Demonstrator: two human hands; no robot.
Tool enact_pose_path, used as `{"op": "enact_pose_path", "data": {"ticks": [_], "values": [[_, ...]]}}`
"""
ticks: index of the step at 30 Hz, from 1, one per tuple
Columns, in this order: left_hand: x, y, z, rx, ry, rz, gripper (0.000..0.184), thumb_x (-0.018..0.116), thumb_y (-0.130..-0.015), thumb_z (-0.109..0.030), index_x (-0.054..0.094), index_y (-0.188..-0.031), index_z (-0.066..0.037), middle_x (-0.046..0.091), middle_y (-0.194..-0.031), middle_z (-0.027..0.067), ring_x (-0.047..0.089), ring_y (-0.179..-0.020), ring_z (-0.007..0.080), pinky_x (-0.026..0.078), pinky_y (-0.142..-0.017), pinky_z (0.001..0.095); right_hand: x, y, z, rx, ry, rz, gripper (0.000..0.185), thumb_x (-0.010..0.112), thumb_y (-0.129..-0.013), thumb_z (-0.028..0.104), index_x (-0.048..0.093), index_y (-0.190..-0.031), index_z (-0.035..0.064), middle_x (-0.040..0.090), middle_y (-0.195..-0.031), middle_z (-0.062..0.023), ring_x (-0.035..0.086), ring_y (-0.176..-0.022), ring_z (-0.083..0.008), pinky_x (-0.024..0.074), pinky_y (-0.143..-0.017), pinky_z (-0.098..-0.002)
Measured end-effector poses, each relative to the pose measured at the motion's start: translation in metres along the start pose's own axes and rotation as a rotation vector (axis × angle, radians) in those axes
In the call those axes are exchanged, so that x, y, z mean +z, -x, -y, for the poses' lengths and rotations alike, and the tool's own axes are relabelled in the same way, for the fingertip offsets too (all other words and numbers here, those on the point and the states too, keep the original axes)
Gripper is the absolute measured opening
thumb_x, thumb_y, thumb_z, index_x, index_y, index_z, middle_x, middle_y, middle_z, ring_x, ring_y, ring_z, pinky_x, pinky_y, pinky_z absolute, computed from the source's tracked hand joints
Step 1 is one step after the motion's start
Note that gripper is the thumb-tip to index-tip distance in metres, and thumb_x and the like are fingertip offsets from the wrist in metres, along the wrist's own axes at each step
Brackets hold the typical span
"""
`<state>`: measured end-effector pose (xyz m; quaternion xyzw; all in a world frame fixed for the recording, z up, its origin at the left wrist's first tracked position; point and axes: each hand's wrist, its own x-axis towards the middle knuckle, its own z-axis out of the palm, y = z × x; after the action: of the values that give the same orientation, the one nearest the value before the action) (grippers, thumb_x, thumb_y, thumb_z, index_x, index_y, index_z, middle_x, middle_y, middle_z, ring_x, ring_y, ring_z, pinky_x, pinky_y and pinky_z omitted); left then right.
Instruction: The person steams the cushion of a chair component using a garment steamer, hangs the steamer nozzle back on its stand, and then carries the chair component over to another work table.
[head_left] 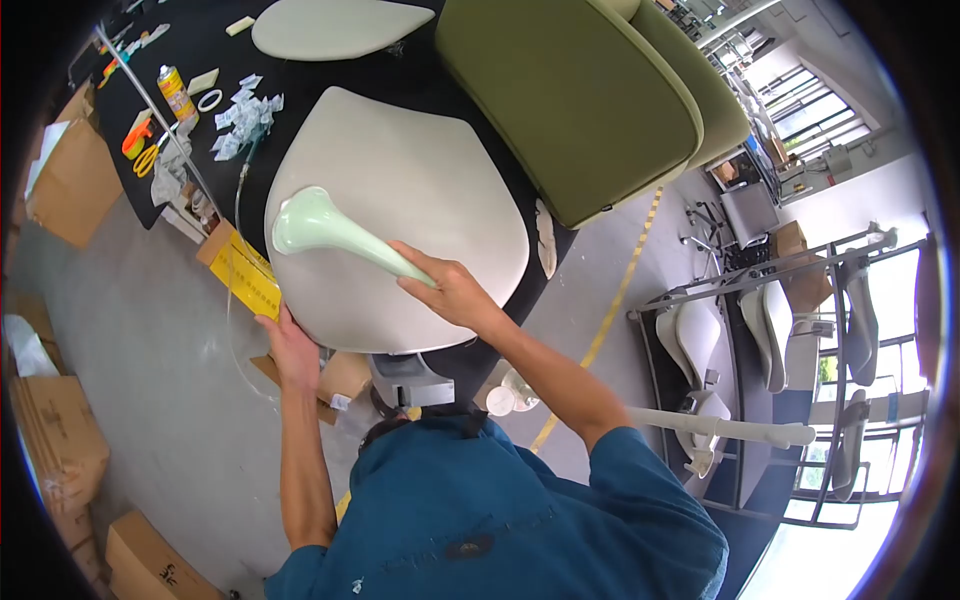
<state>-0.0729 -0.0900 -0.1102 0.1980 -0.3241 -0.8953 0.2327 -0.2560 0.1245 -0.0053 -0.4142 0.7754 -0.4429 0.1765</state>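
A large, light grey chair seat (400,170) with a smooth cover lies on a black-topped table, its rounded edge toward me. My right hand (448,290) is closed around the slim handle of a pale green handheld tool (312,225). The wide, flared head of this tool rests over the seat's left part; its exact kind I cannot tell. At the seat's near left edge is my left hand (294,350), palm upward and thumb sticking out. Its other fingers go partly out of sight under the edge, supporting the seat. A grey bracket (410,380) shows below the seat's near edge.
Olive-green upholstered furniture (570,100) stands at the table's far right; another grey panel (335,28) lies behind. On the left are a spray can (176,92), yellow scissors (146,160), crumpled wrappers (245,118) and a clear hose (232,290). Cardboard boxes (60,430) and a chair-part rack (740,400) flank me.
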Motion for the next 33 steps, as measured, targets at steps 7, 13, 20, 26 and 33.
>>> {"op": "enact_pose_path", "data": {"ticks": [7, 13, 20, 26, 33], "values": [[-0.009, 0.000, 0.000, -0.009, 0.155, 0.014, 0.101, 0.018, -0.099, -0.081, 0.023, -0.163, -0.004, 0.030, -0.168, 0.0088, 0.027, -0.153, 0.0247, 0.016, -0.127, 0.0406, -0.023, 0.088, -0.023, 0.202, 0.220, 0.060, 0.055, 0.067, -0.098, 0.018, 0.052, -0.151, 0.0149, 0.068, -0.127, -0.0220, 0.068, -0.109, -0.0403, 0.0537, -0.095, -0.0420], [-0.005, 0.020, -0.001, -0.193, 0.083, -0.061, 0.105, 0.024, -0.094, -0.086, 0.026, -0.163, -0.007, 0.033, -0.166, 0.0080, 0.029, -0.153, 0.0290, 0.020, -0.125, 0.0486, -0.044, 0.166, -0.037, 0.310, 0.294, -0.034, 0.054, 0.069, -0.096, 0.017, 0.055, -0.148, 0.0148, 0.069, -0.126, -0.0207, 0.069, -0.109, -0.0399, 0.0545, -0.092, -0.0422], [-0.009, 0.029, 0.012, -0.131, 0.213, -0.092, 0.110, 0.026, -0.092, -0.089, 0.032, -0.159, -0.003, 0.039, -0.161, 0.0106, 0.036, -0.148, 0.0289, 0.022, -0.125, 0.0458, 0.002, 0.087, -0.017, 0.050, 0.234, -0.053, 0.056, 0.067, -0.097, 0.018, 0.053, -0.151, 0.0215, 0.067, -0.098, -0.0160, 0.066, -0.084, -0.0362, 0.0536, -0.079, -0.0441], [-0.039, 0.025, 0.027, -0.130, 0.503, -0.042, 0.112, 0.035, -0.090, -0.088, 0.036, -0.155, 0.003, 0.046, -0.154, 0.0145, 0.042, -0.141, 0.0284, 0.028, -0.122, 0.0402, 0.017, 0.074, 0.003, -0.014, 0.326, 0.082, 0.056, 0.069, -0.095, 0.020, 0.056, -0.149, 0.0234, 0.063, -0.089, -0.0106, 0.065, -0.075, -0.0295, 0.0550, -0.069, -0.0414], [-0.049, 0.024, 0.036, -0.145, 0.662, 0.099, 0.111, 0.040, -0.088, -0.088, 0.036, -0.155, 0.001, 0.045, -0.154, 0.0142, 0.041, -0.142, 0.0299, 0.028, -0.122, 0.0446, -0.011, 0.183, -0.055, 0.082, 0.491, -0.031, 0.057, 0.072, -0.092, 0.021, 0.058, -0.147, 0.0257, 0.065, -0.089, -0.0100, 0.066, -0.072, -0.0296, 0.0559, -0.065, -0.0408]]}}
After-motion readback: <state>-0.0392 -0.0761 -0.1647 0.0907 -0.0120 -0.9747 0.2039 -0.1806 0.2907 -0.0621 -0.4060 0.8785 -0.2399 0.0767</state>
